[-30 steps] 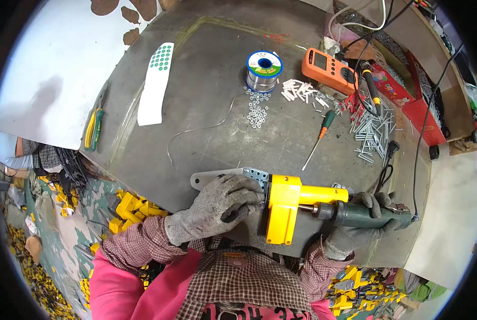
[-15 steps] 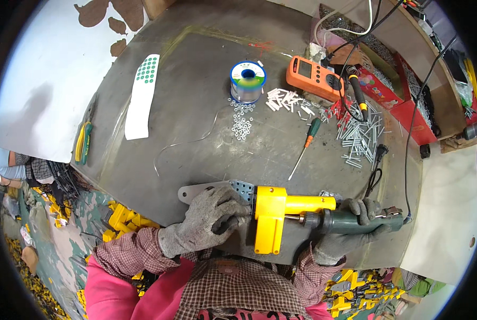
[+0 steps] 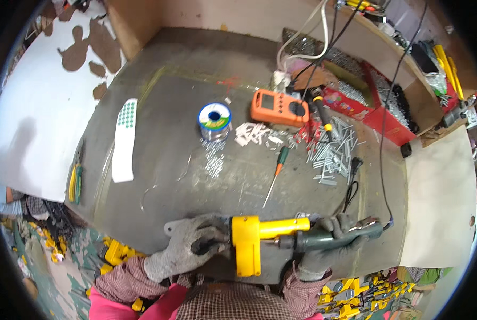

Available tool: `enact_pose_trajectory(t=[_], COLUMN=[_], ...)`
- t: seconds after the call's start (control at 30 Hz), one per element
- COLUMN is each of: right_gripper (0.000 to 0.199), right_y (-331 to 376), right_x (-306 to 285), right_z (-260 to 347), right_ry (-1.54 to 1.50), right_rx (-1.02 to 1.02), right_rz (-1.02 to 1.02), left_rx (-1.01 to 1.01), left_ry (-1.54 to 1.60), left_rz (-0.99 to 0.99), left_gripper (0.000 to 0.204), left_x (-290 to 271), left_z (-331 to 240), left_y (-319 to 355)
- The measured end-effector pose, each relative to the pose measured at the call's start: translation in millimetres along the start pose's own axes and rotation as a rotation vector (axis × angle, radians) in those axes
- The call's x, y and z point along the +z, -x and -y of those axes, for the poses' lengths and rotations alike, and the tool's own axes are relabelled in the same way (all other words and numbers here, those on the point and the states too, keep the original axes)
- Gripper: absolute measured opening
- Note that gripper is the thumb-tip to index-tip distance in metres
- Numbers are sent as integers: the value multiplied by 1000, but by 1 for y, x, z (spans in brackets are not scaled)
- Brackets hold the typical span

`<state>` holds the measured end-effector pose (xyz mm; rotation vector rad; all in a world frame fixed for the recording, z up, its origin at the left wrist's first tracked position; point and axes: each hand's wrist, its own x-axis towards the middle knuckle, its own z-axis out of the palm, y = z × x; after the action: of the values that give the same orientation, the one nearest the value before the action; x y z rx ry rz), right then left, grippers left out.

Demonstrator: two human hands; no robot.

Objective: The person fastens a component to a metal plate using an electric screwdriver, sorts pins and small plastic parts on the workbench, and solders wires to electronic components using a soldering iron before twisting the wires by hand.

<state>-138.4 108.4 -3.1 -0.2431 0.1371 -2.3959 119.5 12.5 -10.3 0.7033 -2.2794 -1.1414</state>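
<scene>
My left hand (image 3: 191, 245), in a grey glove, is closed around the grey metal plate (image 3: 170, 228) fixed to a yellow plastic housing (image 3: 247, 250). Its fingers cover most of the plate. The housing has a yellow tubular handle pointing right. My right hand (image 3: 328, 256), gloved too, wraps round a dark green electric screwdriver (image 3: 324, 239) lying level below that handle. Its bit (image 3: 271, 241) points left and reaches the right side of the housing; whether it sits on a screw is hidden.
Beyond my hands lie a hand screwdriver (image 3: 277, 173), a solder spool (image 3: 215, 128), small nuts (image 3: 214, 162), white sleeves (image 3: 252, 133), an orange multimeter (image 3: 279, 108) and loose screws (image 3: 332, 154). Pliers (image 3: 75, 184) rest at the left edge. A black cord (image 3: 383, 160) runs down the right side.
The view has tilted, so the bench things sit lower and farther left in the picture. Both hands keep their hold, and the bit still meets the housing.
</scene>
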Motion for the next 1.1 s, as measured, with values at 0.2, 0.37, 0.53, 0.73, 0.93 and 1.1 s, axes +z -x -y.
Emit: enact_pose_trajectory(t=[0.2, 0.37, 0.53, 0.73, 0.93, 1.1], right_gripper=[29, 35, 28, 43, 35, 40], right_y=[12, 18, 1, -64, -94, -178], right_x=[-18, -2, 14, -27, -14, -85], right_z=[5, -1, 24, 184, 194, 101], right_ry=[-125, -38, 361, 2060, 2989, 2588], right_rx=[16, -67, 56, -290, -386, -469], right_rz=[31, -93, -271, -18, 158, 136], left_rx=[14, -21, -38, 16, 166, 164], left_ry=[83, 132, 47, -522, -446, -526], left_rz=[5, -2, 89, -46, -61, -45], left_gripper=[26, 23, 26, 92, 89, 77], left_x=[1, 0, -6, -1, 34, 35], left_z=[0, -3, -10, -7, -15, -19], left_y=[7, 13, 9, 33, 52, 56])
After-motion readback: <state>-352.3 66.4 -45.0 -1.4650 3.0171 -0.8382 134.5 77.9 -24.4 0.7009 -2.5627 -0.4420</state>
